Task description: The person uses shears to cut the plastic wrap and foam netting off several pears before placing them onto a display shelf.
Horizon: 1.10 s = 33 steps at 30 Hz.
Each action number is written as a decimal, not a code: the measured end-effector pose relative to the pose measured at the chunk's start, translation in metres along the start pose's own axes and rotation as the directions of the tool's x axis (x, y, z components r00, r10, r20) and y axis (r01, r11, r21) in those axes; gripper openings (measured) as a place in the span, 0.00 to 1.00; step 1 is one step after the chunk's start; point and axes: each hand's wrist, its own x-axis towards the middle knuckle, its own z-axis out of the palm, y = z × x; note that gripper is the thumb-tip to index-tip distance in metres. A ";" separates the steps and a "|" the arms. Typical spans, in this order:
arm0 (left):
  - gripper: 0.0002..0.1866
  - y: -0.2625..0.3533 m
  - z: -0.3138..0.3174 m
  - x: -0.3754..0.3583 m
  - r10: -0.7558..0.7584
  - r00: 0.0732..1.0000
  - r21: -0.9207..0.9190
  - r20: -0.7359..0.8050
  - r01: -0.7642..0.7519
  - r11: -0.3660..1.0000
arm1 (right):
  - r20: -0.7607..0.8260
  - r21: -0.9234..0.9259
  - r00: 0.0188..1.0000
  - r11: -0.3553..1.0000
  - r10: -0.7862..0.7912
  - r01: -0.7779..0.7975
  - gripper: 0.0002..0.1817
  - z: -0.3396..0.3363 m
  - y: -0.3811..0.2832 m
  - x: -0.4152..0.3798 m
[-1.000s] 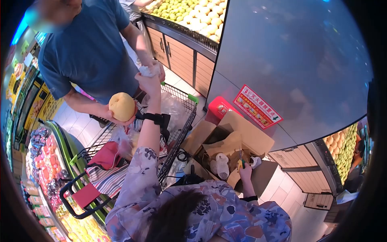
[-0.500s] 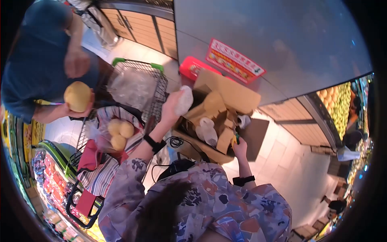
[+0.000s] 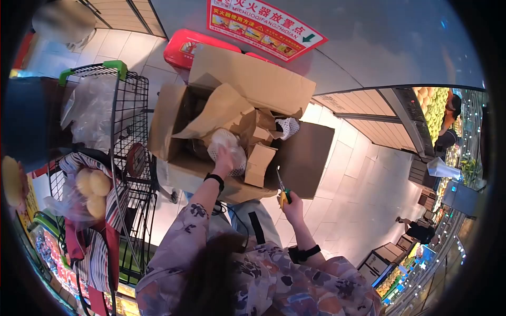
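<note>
L hand (image 3: 225, 158) in carton (image 3: 253, 79), fingers bent round foam netting (image 3: 238, 166).
R hand (image 3: 293, 209): fingers wrapped on scissors (image 3: 283, 193); tips best clear of L.

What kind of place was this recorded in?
Probably a supermarket's produce section: there is a wire shopping cart with bagged round yellow fruit in it, and a display of green and yellow fruit beyond the grey panel.
</note>
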 end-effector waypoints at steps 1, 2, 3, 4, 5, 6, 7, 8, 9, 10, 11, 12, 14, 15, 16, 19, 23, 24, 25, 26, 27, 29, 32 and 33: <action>0.46 0.000 0.006 -0.003 -0.002 1.000 -0.005 0.013 0.002 1.000 | 0.032 0.010 0.999 1.000 0.026 -0.026 0.13 0.003 -0.003 -0.001; 0.48 0.005 0.003 -0.002 0.001 0.945 -0.060 0.327 0.019 0.998 | 0.050 0.028 0.999 0.999 0.020 -0.021 0.12 0.007 -0.002 0.000; 0.51 0.010 -0.002 0.001 0.028 0.792 -0.106 0.609 0.047 0.993 | 0.063 0.049 0.998 0.999 0.018 -0.021 0.12 0.010 0.000 -0.001; 0.56 0.026 -0.050 0.009 -0.062 0.681 -0.038 0.729 0.132 0.991 | 0.063 0.046 0.997 0.998 0.037 -0.040 0.12 0.011 0.001 -0.003; 0.56 0.040 -0.093 0.011 -0.081 0.729 0.104 0.679 0.014 0.995 | 0.076 0.081 0.996 0.995 0.045 -0.051 0.12 0.012 -0.001 -0.004; 0.56 0.051 -0.127 0.011 -0.083 0.780 0.251 0.620 -0.097 0.963 | 0.087 0.119 0.995 0.991 0.047 -0.057 0.12 0.014 -0.003 -0.001; 0.52 0.056 -0.153 0.009 -0.118 0.852 0.379 0.509 -0.099 0.920 | 0.083 0.125 0.995 0.990 0.055 -0.065 0.12 0.017 -0.001 0.001; 0.48 0.053 -0.167 0.007 -0.136 0.912 0.499 0.387 -0.083 0.863 | 0.077 0.096 0.997 0.995 0.032 -0.040 0.12 0.022 0.003 0.004; 0.37 0.043 -0.168 0.008 -0.100 0.960 0.446 0.262 -0.028 0.895 | 0.075 0.065 0.997 0.998 0.009 -0.014 0.12 0.025 0.005 0.006; 0.32 0.034 -0.177 0.008 -0.098 0.944 0.353 0.314 -0.020 0.935 | 0.089 0.087 0.995 0.995 0.044 -0.051 0.11 0.025 -0.004 0.009; 0.26 0.032 -0.193 0.009 -0.091 0.927 0.257 0.364 -0.007 0.966 | 0.089 0.089 0.995 0.994 0.052 -0.060 0.11 0.026 -0.007 0.011; 0.26 0.033 -0.210 0.012 -0.090 0.927 0.261 0.365 -0.009 0.965 | 0.052 0.088 0.995 0.993 0.081 -0.085 0.11 0.029 -0.009 0.016; 0.17 0.039 -0.255 0.015 0.469 0.850 0.019 -0.240 -0.478 0.878 | -0.019 0.175 0.997 0.982 0.080 -0.075 0.11 0.038 -0.009 0.025; 0.17 0.039 -0.262 0.019 0.473 0.850 0.023 -0.230 -0.481 0.876 | -0.046 0.175 0.996 0.982 0.078 -0.069 0.10 0.040 -0.008 0.029; 0.15 0.038 -0.268 0.026 0.365 0.887 0.016 -0.284 -0.376 0.926 | -0.060 0.209 0.995 0.976 0.077 -0.063 0.12 0.043 -0.010 0.036; 0.08 0.024 -0.240 0.031 0.140 0.985 -0.018 -0.099 -0.142 0.990 | -0.059 0.248 0.994 0.966 0.095 -0.077 0.15 0.052 -0.005 0.041; 0.06 -0.005 -0.102 0.010 0.279 0.960 -0.203 0.034 -0.267 0.942 | -0.040 0.328 0.989 0.937 0.143 -0.122 0.16 0.071 0.001 0.043; 0.07 -0.029 -0.051 -0.001 0.362 0.929 -0.313 -0.077 -0.367 0.876 | -0.033 0.310 0.989 0.942 0.143 -0.125 0.15 0.074 0.002 0.041; 0.07 -0.029 -0.054 -0.007 0.358 0.931 -0.312 -0.075 -0.363 0.878 | -0.029 0.309 0.989 0.942 0.143 -0.127 0.15 0.076 0.002 0.037; 0.09 -0.028 -0.057 -0.010 0.323 0.883 -0.205 0.341 -0.266 0.942 | 0.008 0.310 0.986 0.936 0.169 -0.164 0.15 0.076 0.001 0.034; 0.11 -0.028 -0.060 -0.012 0.195 0.691 -0.061 0.696 -0.214 0.975 | 0.046 0.309 0.979 0.929 0.198 -0.203 0.15 0.075 0.000 0.032; 0.10 0.003 -0.130 -0.004 0.051 0.674 0.114 0.737 -0.198 0.974 | 0.073 0.307 0.974 0.924 0.213 -0.226 0.14 0.074 -0.002 0.024; 0.09 0.036 -0.255 0.011 0.020 0.951 -0.186 0.308 0.040 0.982 | 0.036 0.235 0.988 0.960 0.149 -0.153 0.14 0.078 0.007 0.022; 0.09 0.035 -0.282 0.014 -0.045 0.996 -0.443 0.081 0.076 0.893 | 0.001 0.255 0.992 0.959 0.128 -0.124 0.12 0.080 0.005 0.023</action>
